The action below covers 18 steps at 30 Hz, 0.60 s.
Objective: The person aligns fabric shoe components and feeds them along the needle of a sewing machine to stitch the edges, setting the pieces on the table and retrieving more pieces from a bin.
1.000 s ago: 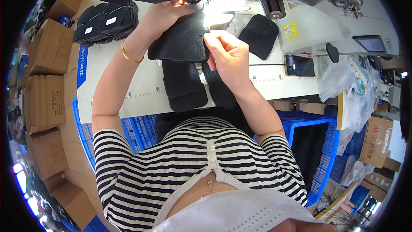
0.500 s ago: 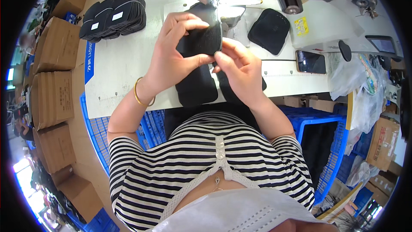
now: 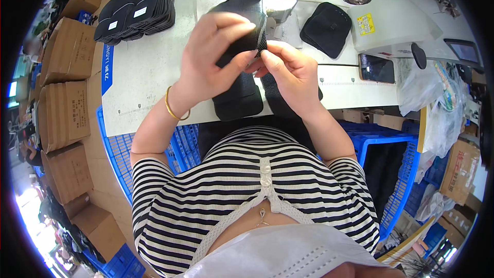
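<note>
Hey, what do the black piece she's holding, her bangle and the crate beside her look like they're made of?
Black piece, pinched by the left hand and right hand: likely a matte padded or mesh fabric; it bends in the grip and does not shine. Bangle: looks like polished gold-coloured metal, thin and glossy. Crate: probably moulded plastic, bright blue with an open lattice wall.

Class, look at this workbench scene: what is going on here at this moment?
A person at a white sewing table holds a black fabric piece up in front of the sewing machine. The left hand grips it from the side, while the right hand pinches its edge. More black pieces lie stacked at the table's far left.
</note>
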Each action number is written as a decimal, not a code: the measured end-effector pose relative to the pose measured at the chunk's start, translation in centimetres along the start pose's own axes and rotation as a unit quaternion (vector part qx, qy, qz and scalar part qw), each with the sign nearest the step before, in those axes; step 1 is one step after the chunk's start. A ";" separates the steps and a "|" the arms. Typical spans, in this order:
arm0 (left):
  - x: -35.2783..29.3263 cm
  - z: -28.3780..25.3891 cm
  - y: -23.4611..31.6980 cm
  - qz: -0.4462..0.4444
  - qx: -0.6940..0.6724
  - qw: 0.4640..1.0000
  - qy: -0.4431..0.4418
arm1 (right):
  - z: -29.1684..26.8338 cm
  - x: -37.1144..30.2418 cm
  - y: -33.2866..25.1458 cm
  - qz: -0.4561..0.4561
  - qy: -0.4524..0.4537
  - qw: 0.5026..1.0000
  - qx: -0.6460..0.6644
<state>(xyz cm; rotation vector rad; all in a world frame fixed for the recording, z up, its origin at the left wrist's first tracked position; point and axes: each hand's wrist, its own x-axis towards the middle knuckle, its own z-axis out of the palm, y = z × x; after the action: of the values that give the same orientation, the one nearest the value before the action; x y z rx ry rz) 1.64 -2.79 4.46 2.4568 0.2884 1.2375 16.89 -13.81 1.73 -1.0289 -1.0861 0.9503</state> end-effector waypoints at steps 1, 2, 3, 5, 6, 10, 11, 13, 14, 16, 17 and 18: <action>-0.1 0.2 0.1 0.000 0.000 1.000 0.000 | 0.0 0.0 -0.1 0.000 0.000 1.000 0.000; -0.4 0.6 0.1 0.078 0.091 0.993 0.015 | -0.1 -0.1 -0.1 0.004 0.002 1.000 -0.019; -0.4 0.9 0.1 0.157 0.180 0.971 0.030 | -0.2 -0.1 -0.2 0.008 0.005 0.999 -0.039; -0.3 0.9 0.1 0.163 0.171 0.971 0.043 | -0.2 -0.3 -0.3 0.013 0.015 1.000 -0.011; -0.5 0.7 0.1 0.160 0.145 0.974 0.062 | -0.3 -0.4 -0.4 0.018 0.024 0.999 0.017; -0.8 0.9 0.0 0.194 0.125 0.971 0.066 | -0.1 -0.5 -0.6 0.015 0.027 1.000 0.000; -0.9 1.0 -0.1 0.216 0.136 0.965 0.056 | 0.0 -0.5 -0.7 0.007 0.025 0.999 -0.019; -0.8 0.8 -0.1 0.230 0.151 0.960 0.052 | 0.0 -0.4 -0.7 -0.002 0.024 0.999 -0.036; -0.7 0.7 -0.1 0.242 0.162 0.956 0.048 | 0.0 -0.3 -0.7 -0.005 0.020 0.999 -0.045; -0.8 0.6 0.1 0.255 0.174 0.950 0.044 | 0.1 -0.2 -0.9 -0.011 0.015 0.998 -0.054; -0.9 0.6 0.3 0.251 0.180 0.950 0.040 | 0.2 -0.2 -1.1 -0.007 0.018 0.999 -0.044; -0.9 0.6 0.4 0.246 0.187 0.950 0.036 | 0.3 -0.1 -1.3 -0.002 0.020 0.999 -0.033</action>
<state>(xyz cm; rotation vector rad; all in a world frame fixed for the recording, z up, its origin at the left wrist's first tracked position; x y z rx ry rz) 1.55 -3.61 3.63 2.9305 -0.0943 1.5948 16.72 -14.24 3.02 -1.0947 -1.0927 0.8925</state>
